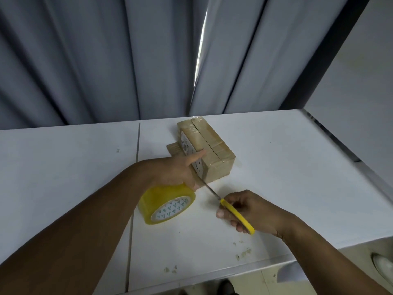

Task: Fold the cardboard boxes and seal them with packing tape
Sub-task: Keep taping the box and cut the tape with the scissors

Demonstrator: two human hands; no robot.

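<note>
- A grey curtain (85, 60) hangs behind the cardboard box (214, 154), beyond the far edge of the table.
- The white table (287, 177) carries the box, which sits towards the far side, with bare surface on both sides of it.
- The box lies closed. Its long axis runs away from the person, with the far end slanting a little left. The top seam follows that axis under glossy tape. The near short face points back towards the right hand.
- The tape roll (168, 207), yellow with a printed core, lies on the near-left of the box, close to its near-left corner, with its open side facing the person.
- The left hand (178, 169) is the nearer one, between roll and box. It grips the roll from above, and one straight finger lies against the box's labelled left side.
- The right hand (248, 211) is on the near side of the box, apart from it, with its fingers curled round the yellow handles of the scissors (236, 213).
- The scissors' blades point up-left at the box's near-left corner, into the gap between box and roll. The cut probably belongs there, across any strip running off the roll, though clear tape in that gap cannot be made out.
- A flat cardboard piece (173, 149) pokes out from behind the box's left side.
</note>
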